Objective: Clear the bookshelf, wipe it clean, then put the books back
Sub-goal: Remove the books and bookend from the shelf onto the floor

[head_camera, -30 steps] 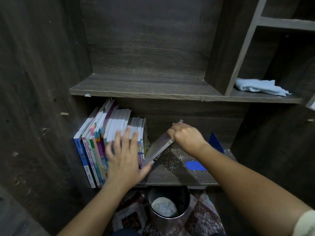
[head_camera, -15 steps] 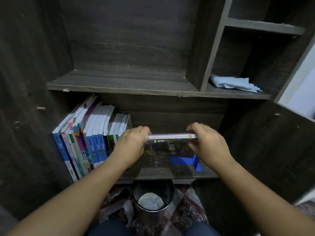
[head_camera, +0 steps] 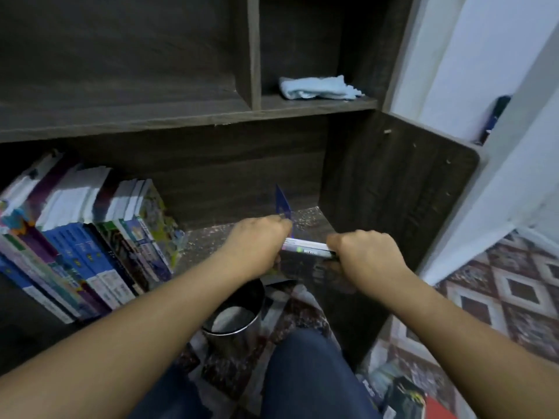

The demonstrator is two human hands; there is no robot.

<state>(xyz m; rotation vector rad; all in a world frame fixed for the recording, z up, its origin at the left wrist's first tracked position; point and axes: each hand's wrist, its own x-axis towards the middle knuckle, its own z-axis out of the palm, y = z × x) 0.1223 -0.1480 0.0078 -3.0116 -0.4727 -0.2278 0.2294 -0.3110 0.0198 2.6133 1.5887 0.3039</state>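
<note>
A thin dark-covered book (head_camera: 307, 248) is held spine up in front of the lower shelf (head_camera: 208, 240), near its right end. My left hand (head_camera: 257, 244) grips its left end and my right hand (head_camera: 364, 252) grips its right end. A row of several books (head_camera: 87, 237) leans at the left of the same shelf. A blue bookend (head_camera: 282, 204) stands just behind my left hand. The shelf board shows light specks. A light blue cloth (head_camera: 317, 87) lies in the small upper right compartment.
A round metal bin (head_camera: 234, 317) stands on the patterned rug (head_camera: 514, 297) below the shelf edge. More books (head_camera: 405, 397) lie on the floor at lower right. My knee in blue trousers (head_camera: 305, 373) is below the hands. A white wall is to the right.
The book went from tilted on the shelf under my right hand to gripped in both hands and carried rightward off the shelf front. The view swung to the right.
</note>
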